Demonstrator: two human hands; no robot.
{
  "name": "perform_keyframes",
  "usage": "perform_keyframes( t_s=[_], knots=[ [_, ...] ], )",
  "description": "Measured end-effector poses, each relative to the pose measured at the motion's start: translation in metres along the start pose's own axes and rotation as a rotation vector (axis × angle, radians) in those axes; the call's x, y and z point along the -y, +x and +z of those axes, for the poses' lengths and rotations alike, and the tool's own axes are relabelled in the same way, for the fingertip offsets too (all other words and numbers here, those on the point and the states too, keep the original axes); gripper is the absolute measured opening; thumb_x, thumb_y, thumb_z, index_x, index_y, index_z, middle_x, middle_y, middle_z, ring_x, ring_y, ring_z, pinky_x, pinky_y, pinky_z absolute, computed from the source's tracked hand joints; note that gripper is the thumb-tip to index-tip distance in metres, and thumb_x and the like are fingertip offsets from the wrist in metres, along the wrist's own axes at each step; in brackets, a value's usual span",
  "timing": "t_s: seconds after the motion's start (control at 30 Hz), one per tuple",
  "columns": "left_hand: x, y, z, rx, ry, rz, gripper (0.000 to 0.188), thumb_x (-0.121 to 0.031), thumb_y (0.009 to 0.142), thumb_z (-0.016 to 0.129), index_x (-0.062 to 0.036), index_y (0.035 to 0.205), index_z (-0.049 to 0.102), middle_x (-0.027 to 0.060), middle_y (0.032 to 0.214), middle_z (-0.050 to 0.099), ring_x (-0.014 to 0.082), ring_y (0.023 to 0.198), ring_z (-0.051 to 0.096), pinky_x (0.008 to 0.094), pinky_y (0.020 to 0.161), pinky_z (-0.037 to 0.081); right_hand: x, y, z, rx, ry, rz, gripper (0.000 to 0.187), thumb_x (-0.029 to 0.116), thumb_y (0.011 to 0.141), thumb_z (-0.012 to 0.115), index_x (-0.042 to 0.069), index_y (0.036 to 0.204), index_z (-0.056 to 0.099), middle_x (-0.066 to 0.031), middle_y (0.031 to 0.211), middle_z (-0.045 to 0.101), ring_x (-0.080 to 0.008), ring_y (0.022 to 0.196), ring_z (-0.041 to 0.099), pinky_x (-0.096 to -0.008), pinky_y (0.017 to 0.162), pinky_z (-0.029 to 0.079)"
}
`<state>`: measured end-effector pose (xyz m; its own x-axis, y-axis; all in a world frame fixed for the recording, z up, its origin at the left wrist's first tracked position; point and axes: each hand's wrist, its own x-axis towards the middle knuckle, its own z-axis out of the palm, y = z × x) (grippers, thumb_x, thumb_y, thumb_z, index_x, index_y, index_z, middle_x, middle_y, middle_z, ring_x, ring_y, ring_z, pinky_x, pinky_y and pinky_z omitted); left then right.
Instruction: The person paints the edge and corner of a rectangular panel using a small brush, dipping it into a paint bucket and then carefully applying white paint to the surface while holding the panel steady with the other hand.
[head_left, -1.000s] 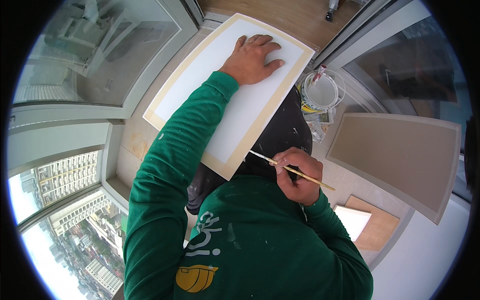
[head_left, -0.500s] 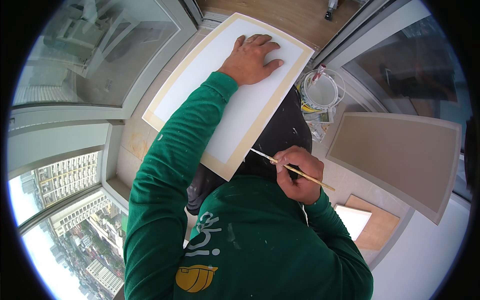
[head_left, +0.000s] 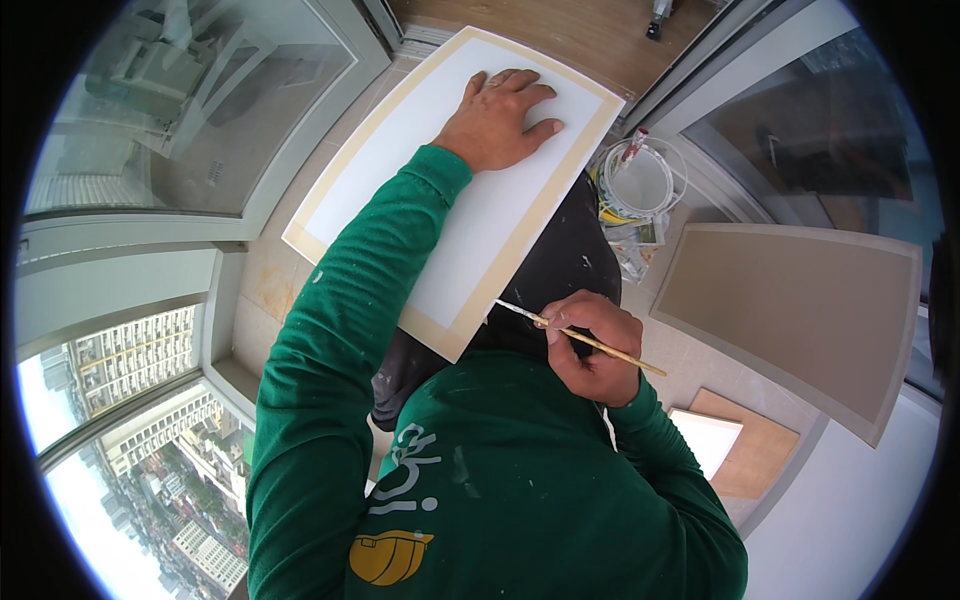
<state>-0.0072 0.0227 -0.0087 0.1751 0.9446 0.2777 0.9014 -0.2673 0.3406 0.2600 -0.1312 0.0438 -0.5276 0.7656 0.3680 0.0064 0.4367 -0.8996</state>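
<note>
Head view, looking down: a fine wooden-handled paintbrush (head_left: 605,349) is held in the right hand (head_left: 595,345), pinched like a pencil between closed thumb and forefinger, with the remaining fingers curled. The bristle end is directed up and to the left, toward the near stretch of the right long edge of a flat white panel (head_left: 460,260). By that long edge, which runs from lower left to upper right, the brush is crossed at nearly a right angle. Bristles and edge are seen to meet (whether they are touching or barely apart cannot be told from above).

From the right hand's grip, the brush tip is placed forward and to the left, and the bulk of the panel is spread farther that way. The panel is laid over the dark trousers (head_left: 565,255) of the seated person and is bordered by a beige band (head_left: 525,222). Its far half is covered by the left hand (head_left: 500,120), set down palm first with fingers spread and nothing grasped. To the near edge portion, the right hand is much the closer. Beyond the panel's right side, a white bucket (head_left: 645,180) is stood on the floor
</note>
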Motion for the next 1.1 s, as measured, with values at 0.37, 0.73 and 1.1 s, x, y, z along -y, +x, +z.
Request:
perform_keyframes(
  t_s=[0.37, 0.73, 1.1],
  knots=[
    [0.0018, -0.0001, 0.0016, -0.015, -0.003, 0.019, 0.05, -0.047, 0.103, 0.067, -0.0145, 0.14, 0.069, 0.0166, 0.157, 0.057, 0.0406, 0.15, 0.05, 0.0613, 0.13, 0.026, -0.0031, 0.0037, -0.004, 0.009, 0.023, -0.004, 0.027, -0.009, 0.08, 0.074, 0.003, 0.103, 0.066, -0.0131, 0.09, 0.075, -0.0232, 0.077, 0.076, -0.033, 0.072, 0.062],
    [0.0001, -0.0002, 0.001, -0.004, 0.014, 0.0, 0.05, -0.048, 0.103, 0.067, -0.0158, 0.141, 0.069, 0.0154, 0.159, 0.056, 0.0391, 0.151, 0.049, 0.0618, 0.131, 0.025, -0.0033, 0.004, -0.0038, 0.021, 0.021, -0.001, 0.027, -0.01, 0.08, 0.073, 0.003, 0.103, 0.067, -0.0127, 0.089, 0.075, -0.0237, 0.075, 0.075, -0.0332, 0.07, 0.061],
    [-0.0002, 0.0002, 0.0014, -0.002, 0.005, -0.004, 0.049, -0.048, 0.103, 0.067, -0.0163, 0.141, 0.069, 0.0148, 0.16, 0.056, 0.0387, 0.151, 0.048, 0.0621, 0.131, 0.025, -0.0038, 0.0071, -0.0055, 0.014, 0.004, -0.004, 0.027, -0.009, 0.079, 0.074, 0.004, 0.102, 0.067, -0.0116, 0.088, 0.075, -0.0243, 0.076, 0.075, -0.0335, 0.069, 0.061]
  ],
)
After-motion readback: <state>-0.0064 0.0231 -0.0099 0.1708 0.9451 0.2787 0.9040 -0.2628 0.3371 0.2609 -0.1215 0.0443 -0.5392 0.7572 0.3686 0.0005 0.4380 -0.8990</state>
